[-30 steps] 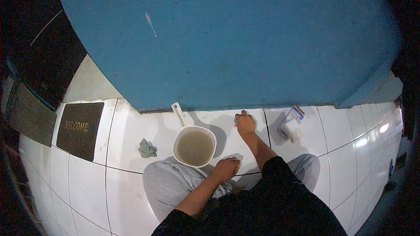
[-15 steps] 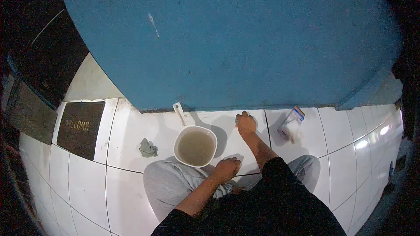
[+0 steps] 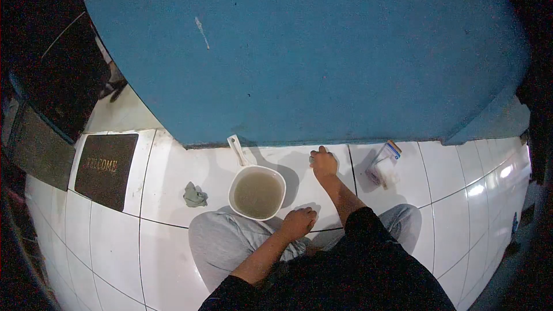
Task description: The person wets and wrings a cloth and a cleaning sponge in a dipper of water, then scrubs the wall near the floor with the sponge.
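My right hand rests on the white floor tiles near the blue wall, its fingers curled in; whatever they may hold is hidden. Closer to my body, my left hand lies low by my crossed legs with bent fingers, and its palm cannot be seen. Left of both hands stands a white plastic dipper with its handle pointing to the wall. Cloudy greyish water fills much of it. Neither hand touches the dipper. Further left lies a crumpled grey-green cloth.
Right of my right hand lies a clear zip bag with whitish contents. The blue wall closes off the far side. A dark WELCOME mat lies at the left, and a dark blurred shape shows in the gap beyond it.
A dark shape, too unclear to name, has appeared in the gap at the upper left beyond the mat. Both hands, the dipper and the cloth are where they were.
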{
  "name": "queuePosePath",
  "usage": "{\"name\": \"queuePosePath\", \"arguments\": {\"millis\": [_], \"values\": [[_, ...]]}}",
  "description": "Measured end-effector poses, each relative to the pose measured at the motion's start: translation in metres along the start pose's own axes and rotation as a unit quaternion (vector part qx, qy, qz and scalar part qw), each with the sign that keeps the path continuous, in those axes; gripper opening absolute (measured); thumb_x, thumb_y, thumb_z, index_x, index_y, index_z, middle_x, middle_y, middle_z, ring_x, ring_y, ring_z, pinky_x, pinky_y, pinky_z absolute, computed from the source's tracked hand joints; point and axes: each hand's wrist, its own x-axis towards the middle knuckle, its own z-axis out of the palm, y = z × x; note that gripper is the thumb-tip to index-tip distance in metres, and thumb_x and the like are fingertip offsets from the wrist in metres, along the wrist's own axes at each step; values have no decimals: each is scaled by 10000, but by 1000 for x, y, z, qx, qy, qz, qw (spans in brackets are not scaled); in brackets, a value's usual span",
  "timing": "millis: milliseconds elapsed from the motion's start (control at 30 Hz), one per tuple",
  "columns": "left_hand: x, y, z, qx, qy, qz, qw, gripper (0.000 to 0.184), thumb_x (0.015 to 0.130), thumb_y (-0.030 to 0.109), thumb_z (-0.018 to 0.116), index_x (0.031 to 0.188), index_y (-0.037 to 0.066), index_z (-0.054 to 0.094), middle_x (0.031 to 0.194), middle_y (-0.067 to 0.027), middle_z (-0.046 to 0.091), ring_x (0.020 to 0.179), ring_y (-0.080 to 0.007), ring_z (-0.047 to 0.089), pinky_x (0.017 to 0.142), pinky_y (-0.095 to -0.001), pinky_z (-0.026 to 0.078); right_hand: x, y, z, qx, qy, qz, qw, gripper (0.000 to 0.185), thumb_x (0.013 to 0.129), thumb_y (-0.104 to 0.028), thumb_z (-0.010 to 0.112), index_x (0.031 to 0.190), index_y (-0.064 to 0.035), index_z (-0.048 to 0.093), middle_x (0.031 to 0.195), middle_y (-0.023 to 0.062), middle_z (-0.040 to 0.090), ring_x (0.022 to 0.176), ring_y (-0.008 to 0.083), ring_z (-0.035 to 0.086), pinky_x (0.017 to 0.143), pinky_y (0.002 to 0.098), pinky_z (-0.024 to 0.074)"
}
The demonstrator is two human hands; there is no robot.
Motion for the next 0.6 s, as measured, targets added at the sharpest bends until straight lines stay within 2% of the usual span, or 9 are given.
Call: {"name": "queuePosePath", "arguments": {"millis": [67,133,367,433,500,600], "values": [[-2,0,2,-16,17,2,1000,171,780,192,447,837,39,498,840,-140,515,796,-304,541,670,-422,453,-1,0,-1,-1,1,-1,1000,275,580,-205,702,833,-167,602,886,64,511,751,249,573,623,341,497],[-2,0,1,-31,34,4,999,166,772,193,454,804,36,500,828,-148,505,819,-308,530,691,-418,450,-3,0,-8,31,-5,-18,999,248,611,-160,671,831,-107,567,934,99,510,777,286,572,586,368,500],[-1,3,-1,-19,7,-15,1000,176,782,202,452,801,33,499,825,-149,502,821,-313,523,699,-418,442,-1,1,-4,26,-20,-20,999,267,613,-173,673,849,-111,565,936,91,503,790,280,570,600,363,503],[-1,1,-1,-20,3,-19,1000,178,782,203,453,802,32,499,824,-149,501,817,-313,523,698,-418,442,0,1,-2,-3,-10,-9,1000,282,595,-212,699,853,-165,595,887,70,507,762,248,576,621,335,495],[0,-2,2,0,2,9,1000,172,787,188,441,856,41,496,868,-140,526,776,-306,551,651,-438,455,0,1,-1,-2,-8,-10,1000,285,597,-216,698,857,-164,593,887,70,509,762,249,577,622,333,494],[0,-4,6,2,14,17,1000,168,780,185,446,854,43,496,878,-138,524,777,-307,552,645,-438,457,0,0,-2,-3,-4,-8,1000,283,600,-219,695,857,-161,590,887,64,514,756,251,580,622,331,494]]}}
